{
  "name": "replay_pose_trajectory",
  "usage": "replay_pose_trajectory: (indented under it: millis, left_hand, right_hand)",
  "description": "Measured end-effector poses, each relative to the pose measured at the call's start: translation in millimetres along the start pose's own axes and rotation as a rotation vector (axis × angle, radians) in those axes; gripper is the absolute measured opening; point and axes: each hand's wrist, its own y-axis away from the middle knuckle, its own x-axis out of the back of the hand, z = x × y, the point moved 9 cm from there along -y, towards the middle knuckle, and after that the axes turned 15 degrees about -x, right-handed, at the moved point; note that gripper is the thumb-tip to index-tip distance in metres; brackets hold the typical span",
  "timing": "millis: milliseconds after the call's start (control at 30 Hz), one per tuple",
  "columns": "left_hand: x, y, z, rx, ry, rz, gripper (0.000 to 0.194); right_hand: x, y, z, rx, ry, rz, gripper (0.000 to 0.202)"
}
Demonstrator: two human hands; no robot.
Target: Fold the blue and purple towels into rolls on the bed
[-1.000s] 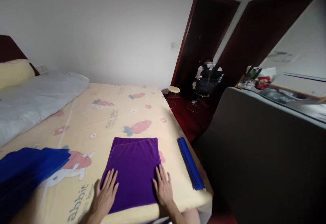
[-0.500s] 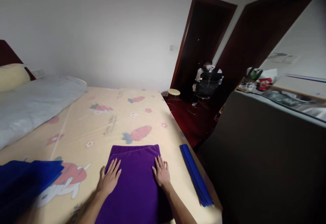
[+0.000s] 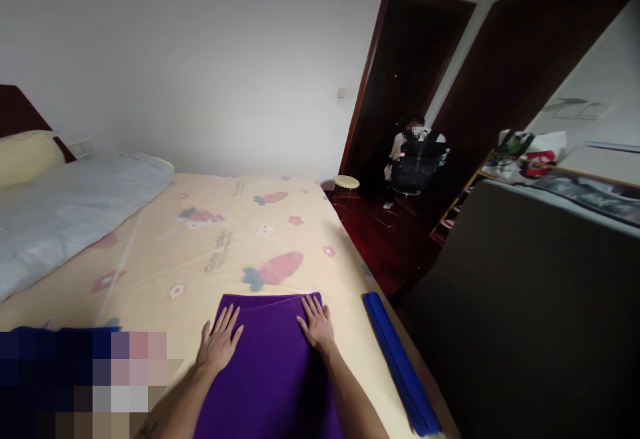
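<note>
A purple cloth (image 3: 270, 359), folded into a rectangle, lies flat on the bed in front of me. My left hand (image 3: 220, 342) rests palm down on its left edge with the fingers spread. Near the far right corner, my right hand (image 3: 317, 322) lies flat on the same cloth, fingers stretched out. To the right, close to the bed's edge, is a long narrow folded blue cloth (image 3: 400, 366). Another dark blue cloth (image 3: 60, 330) sits at the lower left, mostly hidden by a pixelated patch.
The bed sheet (image 3: 280, 226) is pale yellow with carrot and flower prints. A grey quilt (image 3: 85, 199) and a yellow pillow (image 3: 30, 156) lie at the left. Beyond the bed are a round stool (image 3: 346, 182) and a seated person (image 3: 400, 149). A dark panel (image 3: 525, 306) stands right.
My right hand has slid slightly farther up the purple cloth toward its far right corner. My left hand stays on the left edge. The view has shifted slightly.
</note>
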Motion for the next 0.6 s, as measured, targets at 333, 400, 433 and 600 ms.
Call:
replay_pose_trajectory:
  millis: [333,400,433,600]
  left_hand:
    - [24.2,8,37,-0.015,-0.006,0.092,0.056]
    - [26.4,38,73,-0.129,0.019,0.181,0.055]
    - [22.3,58,90,-0.188,0.040,0.191,0.056]
    - [-11.1,176,109,-0.240,0.048,0.171,0.061]
  right_hand:
    - [13,39,-19,-0.036,-0.006,0.083,0.058]
    - [11,91,-43,0.183,-0.037,0.053,0.055]
    - [9,121,-51,0.283,-0.044,0.032,0.055]
    - [3,232,-18,0.378,-0.008,0.045,0.057]
